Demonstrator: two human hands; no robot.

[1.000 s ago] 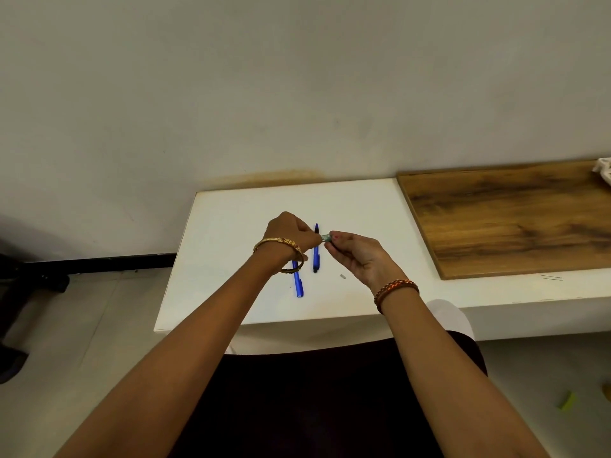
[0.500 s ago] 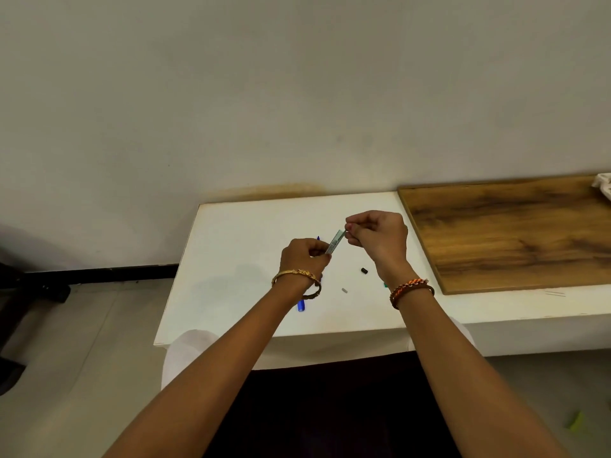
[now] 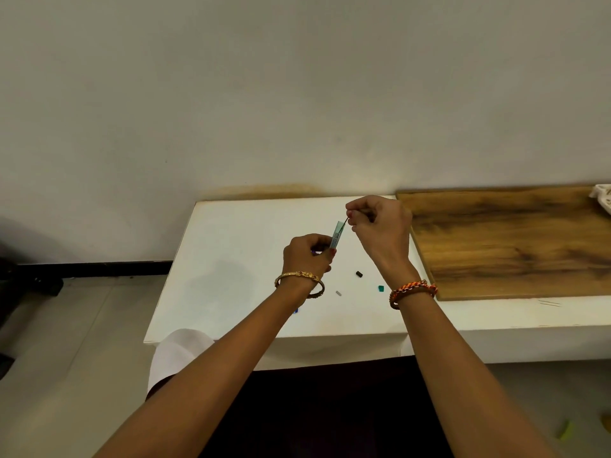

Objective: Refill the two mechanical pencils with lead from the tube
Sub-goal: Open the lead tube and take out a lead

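A pale wall fills the far half of my view, with the white desk pushed against it and a brown wooden board lying on the desk's right part. Both of my forearms reach out over a dark lap toward the middle of the desk.

My left hand, a gold bangle on its wrist, has its grip closed around the lower end of the lead tube, which tilts up and to the right above the desk. My right hand, a braided orange bracelet on its wrist, is raised just right of the tube's open top, its grip pinching a thin dark lead that runs down into the tube mouth.

Of the two pencils I can make out only a small blue tip on the desk, showing at the near edge of my left forearm; the rest is hidden.

Three small pieces lie on the desk between my wrists: a black cap, a green cap near the right wrist, and a tiny pale piece nearest me.
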